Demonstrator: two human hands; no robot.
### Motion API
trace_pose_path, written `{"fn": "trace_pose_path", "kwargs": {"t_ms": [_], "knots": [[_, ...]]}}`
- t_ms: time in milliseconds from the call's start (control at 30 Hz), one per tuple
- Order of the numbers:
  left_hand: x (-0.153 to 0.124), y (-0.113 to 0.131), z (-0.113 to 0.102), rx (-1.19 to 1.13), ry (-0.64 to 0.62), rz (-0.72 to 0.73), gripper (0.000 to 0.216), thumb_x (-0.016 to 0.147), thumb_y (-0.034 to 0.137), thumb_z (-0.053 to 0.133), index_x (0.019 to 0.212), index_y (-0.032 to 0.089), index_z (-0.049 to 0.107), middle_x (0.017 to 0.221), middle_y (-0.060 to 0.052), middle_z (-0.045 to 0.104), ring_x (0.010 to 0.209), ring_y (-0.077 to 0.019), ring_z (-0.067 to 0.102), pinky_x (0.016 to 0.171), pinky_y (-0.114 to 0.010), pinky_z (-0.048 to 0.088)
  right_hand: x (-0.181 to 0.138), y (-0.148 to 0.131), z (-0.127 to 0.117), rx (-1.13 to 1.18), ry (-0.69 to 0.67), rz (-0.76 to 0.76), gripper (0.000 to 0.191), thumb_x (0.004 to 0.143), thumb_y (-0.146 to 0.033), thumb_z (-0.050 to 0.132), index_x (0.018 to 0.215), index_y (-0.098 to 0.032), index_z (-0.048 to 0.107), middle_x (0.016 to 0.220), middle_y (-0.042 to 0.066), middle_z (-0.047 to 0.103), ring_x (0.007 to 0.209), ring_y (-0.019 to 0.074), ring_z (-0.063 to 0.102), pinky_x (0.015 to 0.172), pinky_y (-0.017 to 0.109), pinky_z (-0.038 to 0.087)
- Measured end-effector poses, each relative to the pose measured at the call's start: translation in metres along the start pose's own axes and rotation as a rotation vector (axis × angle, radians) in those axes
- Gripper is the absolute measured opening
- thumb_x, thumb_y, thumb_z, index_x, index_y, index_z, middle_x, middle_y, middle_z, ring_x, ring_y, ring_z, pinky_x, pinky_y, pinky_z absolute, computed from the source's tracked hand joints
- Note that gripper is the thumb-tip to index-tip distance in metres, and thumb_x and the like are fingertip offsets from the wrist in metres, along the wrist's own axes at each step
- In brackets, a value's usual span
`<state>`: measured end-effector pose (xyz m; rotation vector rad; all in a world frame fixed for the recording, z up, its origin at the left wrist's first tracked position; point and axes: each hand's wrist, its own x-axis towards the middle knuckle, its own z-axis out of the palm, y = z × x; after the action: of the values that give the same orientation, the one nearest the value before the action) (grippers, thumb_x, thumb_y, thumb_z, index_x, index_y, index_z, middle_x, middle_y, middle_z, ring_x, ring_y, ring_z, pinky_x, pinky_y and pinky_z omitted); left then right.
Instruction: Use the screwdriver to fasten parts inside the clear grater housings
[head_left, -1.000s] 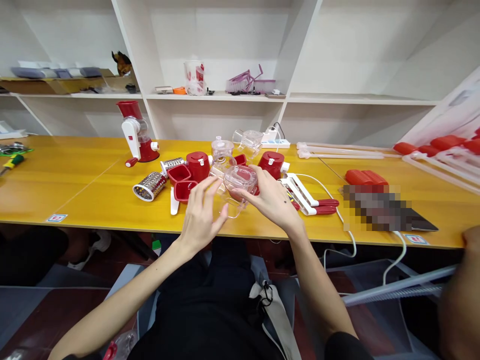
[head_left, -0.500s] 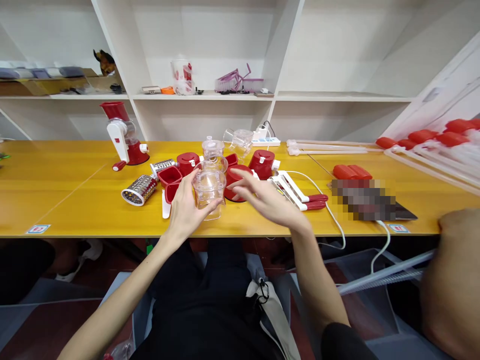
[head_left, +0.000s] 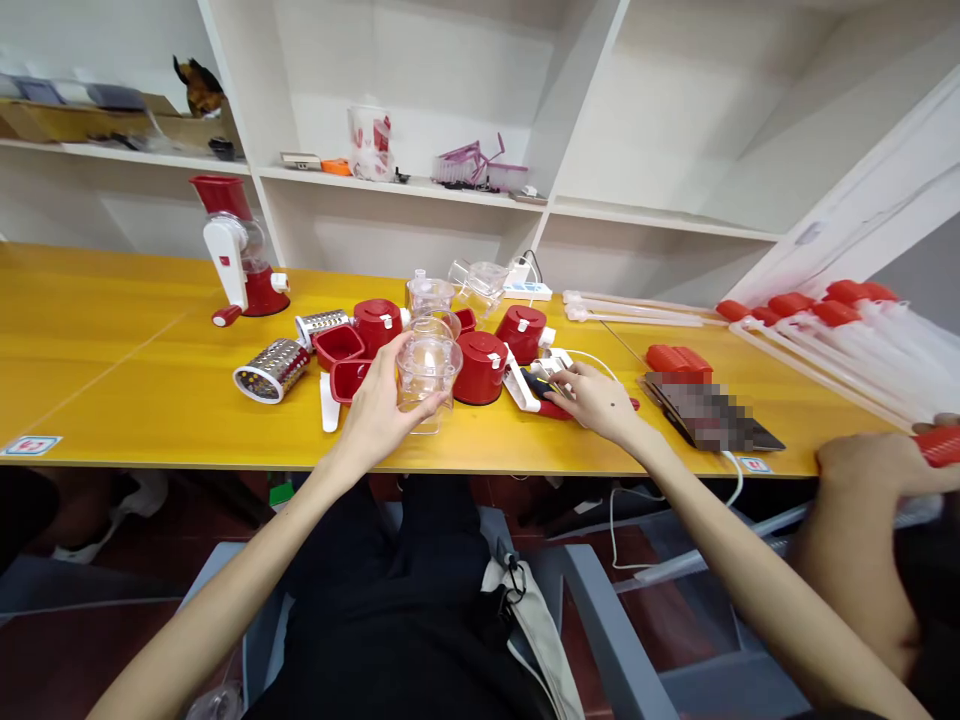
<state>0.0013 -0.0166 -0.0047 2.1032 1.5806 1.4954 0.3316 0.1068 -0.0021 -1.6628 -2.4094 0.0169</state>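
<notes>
Probably light, stiff and slick, the clear housing (head_left: 430, 366) is clasped inside the left hand (head_left: 379, 408), thumb facing fingers, best held around its middle. Beneath the right hand (head_left: 600, 403) lie crank handles (head_left: 522, 388); whether pinched, I cannot tell.

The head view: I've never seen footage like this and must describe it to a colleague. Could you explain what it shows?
There's no robot here. Every picture comes from one camera on a person's head, looking forward and down, so you see roughly what the wearer sees. The left hand grips a clear plastic part, thumb and fingers around it. The right hand is at some white-and-red handles; whether it has closed on one is hard to tell. Also on the yellow table are red bases, open red square parts, metal grater drums and, farther left, an assembled hand-crank grater. The hand at the right edge is someone else's.
</notes>
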Motion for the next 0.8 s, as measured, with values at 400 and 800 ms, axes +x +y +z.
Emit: {"fn": "trace_pose_path", "kwargs": {"t_ms": [400, 800], "knots": [[-0.002, 0.002, -0.001, 0.007, 0.015, -0.009, 0.076, 0.089, 0.052, 0.073, 0.15, 0.027, 0.036, 0.152, -0.015, 0.054, 0.141, -0.0363, 0.055, 0.114, -0.061, 0.047, 0.023, -0.031, -0.021, -0.26, -0.143, 0.028, 0.043, 0.097, -0.046, 0.058, 0.125, -0.013, 0.061, 0.126, 0.01, 0.063, 0.116, 0.0152, 0.062, 0.104, 0.038, 0.058], [-0.004, 0.001, -0.001, 0.023, 0.02, -0.005, 0.076, 0.089, 0.054, 0.073, 0.15, 0.026, 0.036, 0.153, -0.015, 0.053, 0.141, -0.0349, 0.055, 0.115, -0.057, 0.047, 0.017, -0.017, -0.046, 0.028, 0.06, 0.149, 0.043, 0.097, -0.046, 0.058, 0.122, -0.011, 0.061, 0.113, 0.008, 0.066, 0.105, 0.0126, 0.064, 0.095, 0.034, 0.059]]}}
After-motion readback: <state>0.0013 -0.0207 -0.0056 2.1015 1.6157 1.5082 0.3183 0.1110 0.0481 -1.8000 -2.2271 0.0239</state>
